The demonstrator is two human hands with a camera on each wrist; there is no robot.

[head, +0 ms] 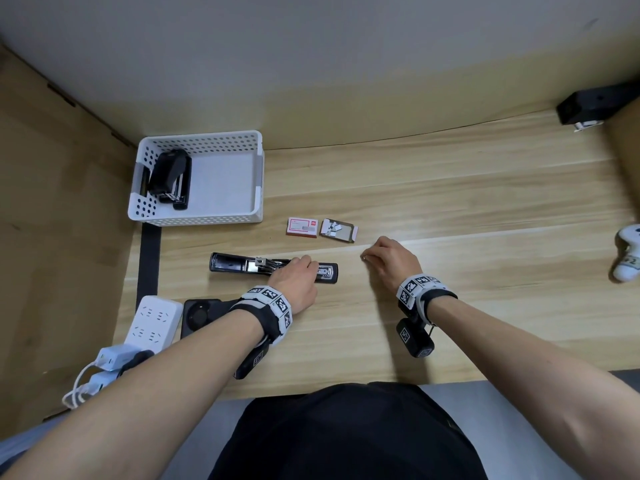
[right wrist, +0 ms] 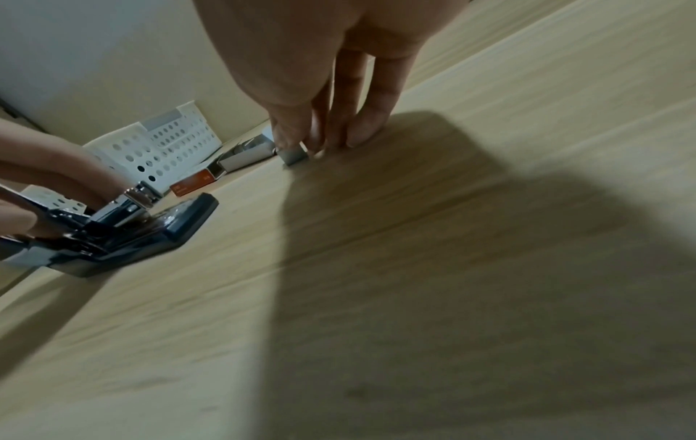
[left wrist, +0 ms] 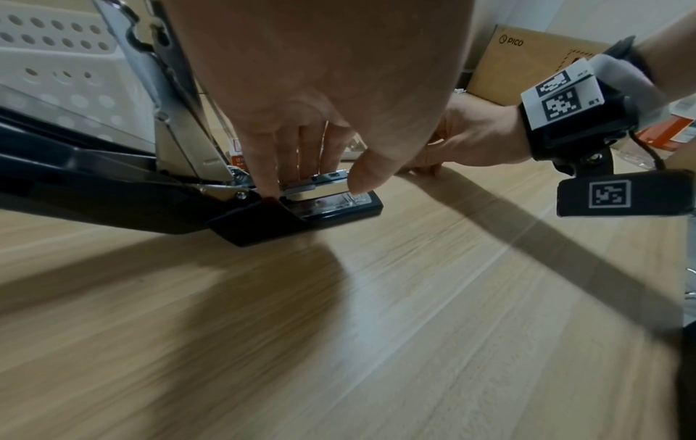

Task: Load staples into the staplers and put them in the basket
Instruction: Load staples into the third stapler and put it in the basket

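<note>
A black stapler [head: 242, 265] lies swung open on the wooden table, its metal magazine [left wrist: 324, 186] exposed. My left hand [head: 311, 266] pinches that magazine between thumb and fingers [left wrist: 269, 178] over the black base [left wrist: 301, 217]. To its right, my right hand [head: 366, 258] pinches a small grey staple strip [right wrist: 295, 156] against the tabletop. A red-and-white staple box [head: 302, 227] and its open tray of staples [head: 338, 230] lie just behind the hands. The white perforated basket [head: 199, 143] at the back left holds another black stapler [head: 169, 178].
A white power strip [head: 152, 323] with plugged chargers and a black round device [head: 201, 313] sit near the front left edge. A white object [head: 628, 258] lies at the far right, a black device [head: 588, 105] at the back right. Cardboard panels flank the table.
</note>
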